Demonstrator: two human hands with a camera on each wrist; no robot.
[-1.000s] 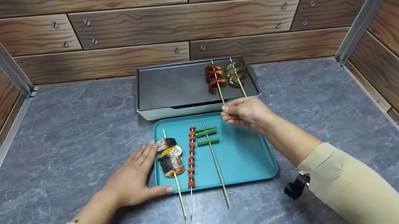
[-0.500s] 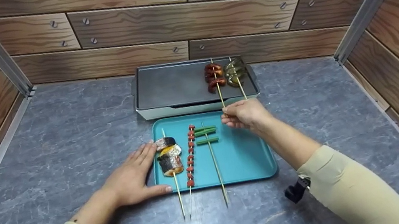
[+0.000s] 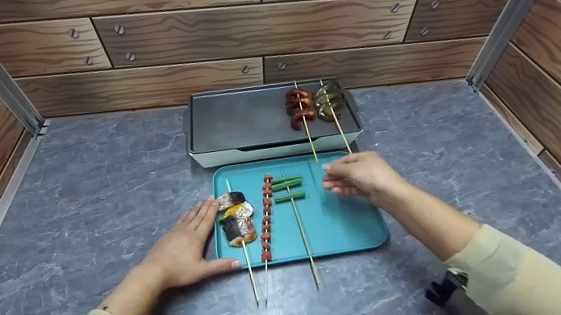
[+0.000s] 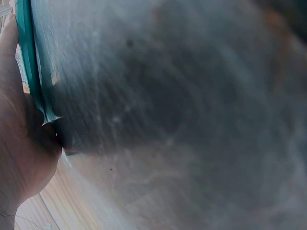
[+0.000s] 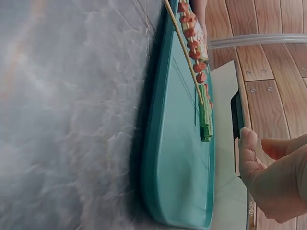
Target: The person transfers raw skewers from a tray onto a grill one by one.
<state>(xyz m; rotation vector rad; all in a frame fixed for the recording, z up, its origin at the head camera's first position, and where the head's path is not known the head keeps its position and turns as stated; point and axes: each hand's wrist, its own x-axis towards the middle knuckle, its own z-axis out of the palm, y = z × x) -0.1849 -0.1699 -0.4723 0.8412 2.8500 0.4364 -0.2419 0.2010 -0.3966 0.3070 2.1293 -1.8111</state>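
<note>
My left hand (image 3: 187, 252) lies with straight fingers along the left edge of a teal tray (image 3: 342, 227), its fingertips right beside a skewer of fish pieces (image 3: 240, 231). Over the tray's upper right is my right hand (image 3: 362, 179), fingers loosely bent around nothing; the right wrist view shows a gap between thumb and fingers (image 5: 248, 143). Just beyond its fingertips ends the stick of a skewer with glossy red-brown curled pieces (image 3: 301, 110), which lies on a dark griddle (image 3: 239, 118). To its right is a skewer of green pepper-like pieces (image 3: 327, 106).
A skewer of small red pieces (image 3: 267, 220) and one of green stalks (image 3: 289, 197) lie on the tray, their sticks overhanging its front edge. The griddle stands directly behind the tray. Wood-patterned walls (image 3: 177, 31) enclose the grey marbled table (image 3: 112, 152).
My right hand has let go of the stick of the red-brown skewer and drawn back towards me and slightly right. That skewer stays on the griddle. The left hand has not moved.
</note>
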